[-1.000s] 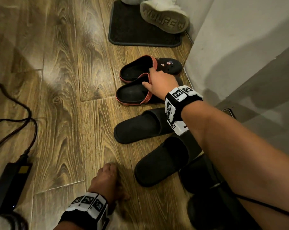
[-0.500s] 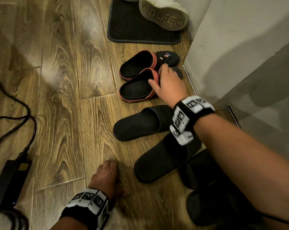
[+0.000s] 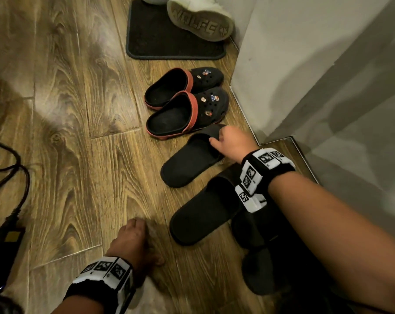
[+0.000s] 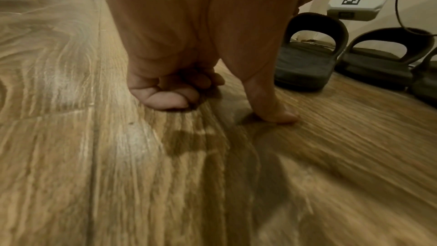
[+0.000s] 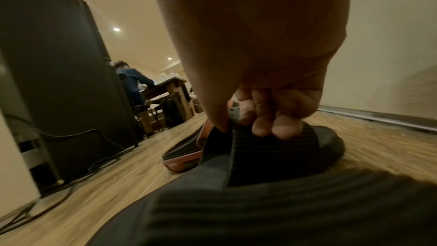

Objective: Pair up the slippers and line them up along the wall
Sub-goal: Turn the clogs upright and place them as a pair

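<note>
Two black clogs with red trim (image 3: 187, 114) sit side by side near the wall corner (image 3: 244, 105), toes to the wall. Just below them lies a black slide slipper (image 3: 189, 162). My right hand (image 3: 231, 143) grips its ribbed strap (image 5: 272, 149), thumb under the edge and fingers curled over the top. A second black slide (image 3: 203, 218) lies nearer me, partly under my right wrist. More dark slippers (image 3: 260, 264) lie under my right forearm. My left hand (image 3: 133, 236) rests on the wood floor with fingers curled under and the thumb (image 4: 276, 113) pressing down, holding nothing.
A black doormat (image 3: 169, 39) with a white sneaker (image 3: 203, 19) on it lies at the top. Cables (image 3: 13, 177) and a black power brick (image 3: 3, 245) lie on the floor at left. A dark cabinet (image 5: 59, 91) stands further off, with a person seated at a table beyond.
My right hand left the lower clog, which now sits beside its mate, and came back to grip the strap of the nearer black slide. The left hand stayed put.
</note>
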Available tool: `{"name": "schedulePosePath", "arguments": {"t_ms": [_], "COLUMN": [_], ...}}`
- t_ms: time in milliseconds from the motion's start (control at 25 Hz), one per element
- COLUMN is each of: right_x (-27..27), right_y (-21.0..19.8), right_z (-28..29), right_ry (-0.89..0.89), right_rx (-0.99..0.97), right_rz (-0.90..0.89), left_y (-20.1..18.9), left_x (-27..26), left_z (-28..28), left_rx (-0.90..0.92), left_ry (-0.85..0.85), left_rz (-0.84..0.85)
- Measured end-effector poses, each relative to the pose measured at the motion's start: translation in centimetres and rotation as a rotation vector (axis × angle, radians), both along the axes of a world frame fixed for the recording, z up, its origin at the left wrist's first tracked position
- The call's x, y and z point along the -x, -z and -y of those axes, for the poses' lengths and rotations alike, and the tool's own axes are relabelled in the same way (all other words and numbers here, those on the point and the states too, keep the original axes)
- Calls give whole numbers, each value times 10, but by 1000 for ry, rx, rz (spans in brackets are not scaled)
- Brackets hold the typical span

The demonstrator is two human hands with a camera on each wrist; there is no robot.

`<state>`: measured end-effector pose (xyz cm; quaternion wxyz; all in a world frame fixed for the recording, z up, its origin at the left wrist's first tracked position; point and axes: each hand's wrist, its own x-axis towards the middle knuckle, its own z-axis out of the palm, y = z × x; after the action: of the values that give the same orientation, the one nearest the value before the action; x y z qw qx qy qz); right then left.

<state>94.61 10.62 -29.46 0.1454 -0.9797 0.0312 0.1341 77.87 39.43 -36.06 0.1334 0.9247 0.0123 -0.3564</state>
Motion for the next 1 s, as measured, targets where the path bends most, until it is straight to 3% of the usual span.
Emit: {"name": "schedulePosePath", "arguments": {"t_ms": [320, 400, 560, 760, 1000], "right_x": [14, 43, 102, 89, 59], "right_y": [-13, -21, -19, -7, 2], "right_z": [20, 29, 34, 40, 68], "right_ry": [53, -27, -242, -40, 171], "right_rx": [-108, -125, 59, 70, -84], "right_rz": [22, -47, -176, -1, -24], "left_y": [-2, -2, -3, -6, -11], "left_x": [-2, 0, 1, 1, -1], "left_z": [1, 1, 1, 3, 7], "left_rx": [-6, 8, 17, 2, -40], "left_ry": [26, 27, 29, 25, 46], "left_rz": [4, 11, 23, 3, -23]}}
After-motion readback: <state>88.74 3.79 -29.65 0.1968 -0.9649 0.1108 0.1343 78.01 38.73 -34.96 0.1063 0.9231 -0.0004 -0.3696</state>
